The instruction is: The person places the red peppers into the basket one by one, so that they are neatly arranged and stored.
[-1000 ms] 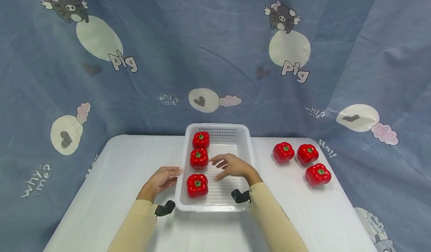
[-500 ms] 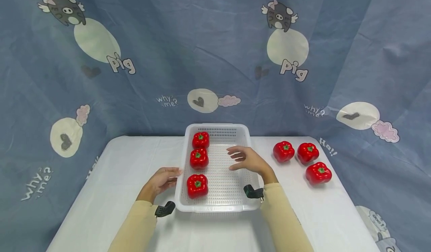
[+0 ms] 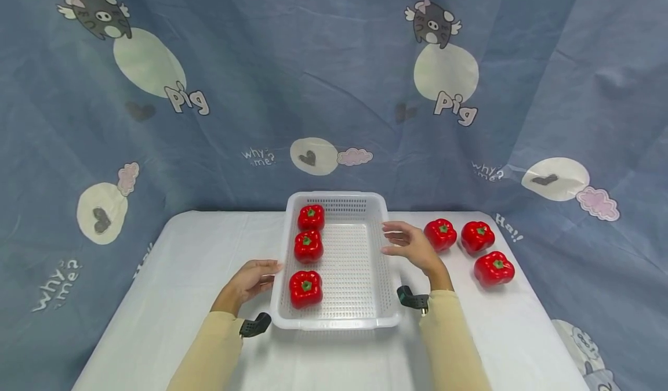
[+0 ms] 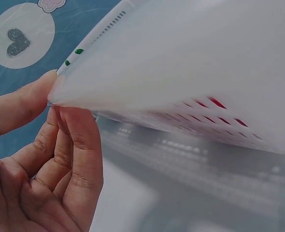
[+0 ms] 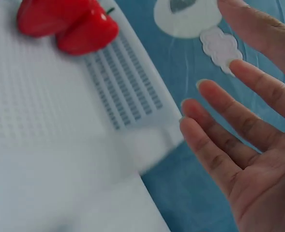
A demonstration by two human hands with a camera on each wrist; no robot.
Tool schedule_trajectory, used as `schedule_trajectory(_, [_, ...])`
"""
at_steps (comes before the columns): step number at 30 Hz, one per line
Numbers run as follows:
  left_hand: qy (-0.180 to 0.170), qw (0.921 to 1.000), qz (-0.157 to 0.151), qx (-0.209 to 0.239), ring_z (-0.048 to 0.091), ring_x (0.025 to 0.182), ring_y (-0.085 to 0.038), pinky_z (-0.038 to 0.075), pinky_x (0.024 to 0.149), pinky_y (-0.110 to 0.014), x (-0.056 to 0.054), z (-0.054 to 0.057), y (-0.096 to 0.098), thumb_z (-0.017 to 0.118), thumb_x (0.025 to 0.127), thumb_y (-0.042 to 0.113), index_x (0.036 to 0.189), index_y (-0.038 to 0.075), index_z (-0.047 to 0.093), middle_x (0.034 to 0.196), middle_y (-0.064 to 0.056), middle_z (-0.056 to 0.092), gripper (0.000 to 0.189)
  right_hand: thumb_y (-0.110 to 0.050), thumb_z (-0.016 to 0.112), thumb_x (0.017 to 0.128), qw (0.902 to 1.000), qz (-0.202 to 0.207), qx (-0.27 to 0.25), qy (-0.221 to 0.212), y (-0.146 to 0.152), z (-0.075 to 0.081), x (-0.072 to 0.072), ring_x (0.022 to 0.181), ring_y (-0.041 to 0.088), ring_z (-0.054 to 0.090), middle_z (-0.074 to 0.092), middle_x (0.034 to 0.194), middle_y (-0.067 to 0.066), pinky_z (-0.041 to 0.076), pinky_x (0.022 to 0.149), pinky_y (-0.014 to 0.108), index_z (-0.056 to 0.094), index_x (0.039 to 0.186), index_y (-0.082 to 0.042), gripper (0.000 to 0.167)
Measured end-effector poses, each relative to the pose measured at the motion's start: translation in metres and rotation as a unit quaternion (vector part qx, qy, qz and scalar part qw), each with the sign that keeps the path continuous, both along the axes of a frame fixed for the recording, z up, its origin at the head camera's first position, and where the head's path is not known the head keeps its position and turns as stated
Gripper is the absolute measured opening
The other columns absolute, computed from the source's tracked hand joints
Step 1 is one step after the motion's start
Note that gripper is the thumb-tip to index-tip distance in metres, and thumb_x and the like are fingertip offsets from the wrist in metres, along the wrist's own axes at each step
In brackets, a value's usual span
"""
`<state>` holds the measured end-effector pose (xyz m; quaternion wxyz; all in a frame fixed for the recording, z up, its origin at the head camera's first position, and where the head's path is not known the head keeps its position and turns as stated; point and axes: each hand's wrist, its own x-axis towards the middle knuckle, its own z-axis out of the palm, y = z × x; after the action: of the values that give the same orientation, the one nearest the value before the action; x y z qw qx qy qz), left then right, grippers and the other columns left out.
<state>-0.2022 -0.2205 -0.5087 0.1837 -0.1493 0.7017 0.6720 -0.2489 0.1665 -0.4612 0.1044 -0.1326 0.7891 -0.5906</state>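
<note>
A white plastic basket (image 3: 360,323) with a slotted wall holds three red bell peppers along its left side: one at the back (image 3: 311,217), one in the middle (image 3: 308,246) and one nearer the front (image 3: 305,289). My left hand (image 3: 249,283) pinches the basket's left rim between thumb and fingers, as the left wrist view shows. Over the basket's right rim is my right hand (image 3: 414,247), fingers spread and nothing in its grasp. In the right wrist view that hand (image 5: 258,140) hovers beside the basket corner, its fingers apart.
Three more red bell peppers stand on the white table (image 3: 172,298) to the right: one (image 3: 440,234) just beyond my right hand, another (image 3: 477,237) farther right, and a third (image 3: 493,268) nearer the front. A blue printed curtain (image 3: 334,89) hangs behind the table.
My right hand has moved right, from beside the middle pepper in the basket to over the right rim. My left hand stays on the left rim, and the peppers have not moved.
</note>
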Motion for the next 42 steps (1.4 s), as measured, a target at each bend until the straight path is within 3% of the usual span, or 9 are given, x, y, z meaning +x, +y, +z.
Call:
schedule_trajectory(11, [-0.005,0.9998,-0.005,0.016,0.067,0.089,-0.020,0.058,0.079,-0.031,0.001,0.000,0.002,0.069,0.089,0.015,0.121,-0.009,0.060,0.107,-0.011,0.069,0.042,-0.019,0.079,0.080,0.9974,-0.062,0.034,0.014,0.049,0.000,0.001,0.125,0.037,0.049,0.052,0.135,0.019,0.043,0.102,0.045,0.049,0.137,-0.004,0.066])
schedule_trajectory(18, [-0.010,0.9999,-0.004,0.006,0.067,0.089,-0.020,0.058,0.079,-0.031,-0.002,0.001,0.001,0.070,0.088,0.016,0.121,-0.008,0.060,0.108,-0.013,0.069,0.041,-0.024,0.079,0.080,0.9923,-0.109,0.060,-0.005,0.074,0.002,0.006,0.131,0.038,0.041,0.046,0.141,0.018,0.050,0.095,0.033,0.047,0.139,-0.008,0.069])
schedule_trajectory(21, [-0.013,0.9999,-0.001,0.004,0.067,0.090,-0.021,0.058,0.079,-0.031,-0.003,0.002,0.002,0.070,0.088,0.015,0.121,-0.008,0.060,0.108,-0.013,0.069,0.041,-0.024,0.079,0.081,0.9908,-0.118,0.065,-0.003,0.084,0.004,0.009,0.133,0.039,0.035,0.043,0.142,0.018,0.049,0.097,0.043,0.046,0.140,-0.008,0.070])
schedule_trajectory(24, [-0.012,0.9999,-0.002,0.003,0.068,0.090,-0.021,0.058,0.079,-0.032,-0.004,0.003,0.002,0.071,0.088,0.015,0.121,-0.008,0.060,0.109,-0.014,0.069,0.042,-0.025,0.078,0.081,0.9889,-0.135,0.061,-0.003,0.095,0.004,0.012,0.135,0.040,0.031,0.041,0.144,0.019,0.038,0.106,0.054,0.045,0.141,-0.006,0.071])
schedule_trajectory(28, [-0.011,0.9999,-0.007,0.005,0.068,0.089,-0.021,0.058,0.079,-0.033,-0.005,0.004,0.001,0.071,0.087,0.015,0.122,-0.009,0.059,0.109,-0.014,0.069,0.044,-0.030,0.079,0.080,0.9840,-0.167,0.061,-0.008,0.110,0.000,0.017,0.138,0.038,0.030,0.038,0.147,0.017,0.030,0.110,0.050,0.041,0.144,-0.008,0.078])
schedule_trajectory(31, [-0.013,0.9999,-0.005,0.003,0.068,0.089,-0.021,0.058,0.080,-0.033,-0.005,0.004,0.002,0.072,0.087,0.015,0.122,-0.009,0.059,0.108,-0.014,0.069,0.044,-0.033,0.079,0.080,0.9800,-0.183,0.078,-0.006,0.120,-0.002,0.019,0.138,0.038,0.031,0.038,0.148,0.017,0.036,0.106,0.050,0.040,0.146,-0.009,0.080])
schedule_trajectory(37, [-0.013,0.9998,-0.013,-0.003,0.066,0.091,-0.021,0.057,0.081,-0.033,-0.003,0.004,-0.001,0.070,0.088,0.015,0.124,-0.010,0.057,0.109,-0.012,0.068,0.045,-0.025,0.078,0.082,0.9748,-0.193,0.112,-0.006,0.132,-0.004,0.022,0.137,0.045,0.024,0.034,0.148,0.022,0.039,0.100,0.062,0.040,0.145,-0.009,0.076])
schedule_trajectory(42, [-0.014,0.9999,-0.009,-0.001,0.066,0.089,-0.020,0.058,0.080,-0.032,-0.003,0.005,-0.002,0.070,0.089,0.015,0.123,-0.010,0.058,0.107,-0.011,0.068,0.044,-0.030,0.079,0.081,0.9687,-0.204,0.141,-0.011,0.144,-0.005,0.028,0.136,0.048,0.023,0.030,0.149,0.024,0.041,0.096,0.065,0.039,0.146,-0.011,0.079])
